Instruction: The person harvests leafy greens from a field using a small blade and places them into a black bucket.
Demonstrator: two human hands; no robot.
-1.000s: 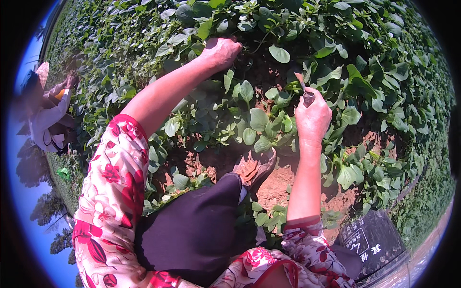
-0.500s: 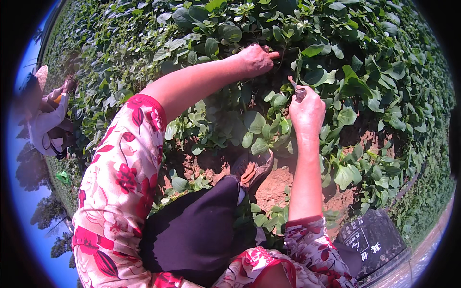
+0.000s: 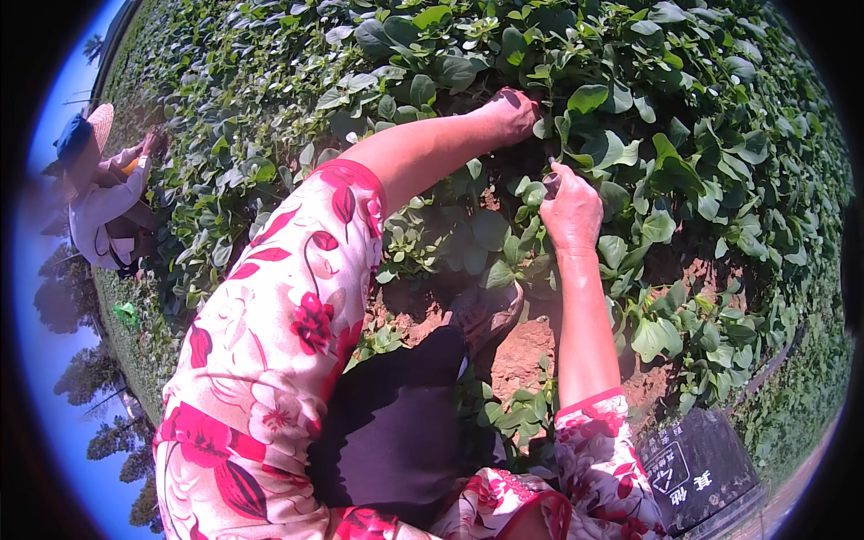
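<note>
My left hand point(image 3: 513, 116) reaches in among the green leafy plants point(image 3: 589, 97), its fingers curled downward. The leaves and shade hide its fingertips, so what they grip cannot be made out. Just below and to the right, my right hand point(image 3: 573, 209) is closed round a small hand tool point(image 3: 552, 184) with a dark, rounded handle. Its working end points up toward my left hand and is mostly lost among the leaves. Broad leaves surround both hands, and the two hands are apart.
My shoe point(image 3: 490, 315) stands on reddish soil point(image 3: 524, 355) between plants, below my hands. A black crate-like box point(image 3: 697, 468) with white markings sits at the lower right. Another person point(image 3: 108, 202) in a straw hat crouches in the plants at far left.
My left hand has moved slightly right and deeper into the leaves, its fingers now more curled. My right hand stays near the same place, with less of the tool's tip showing.
</note>
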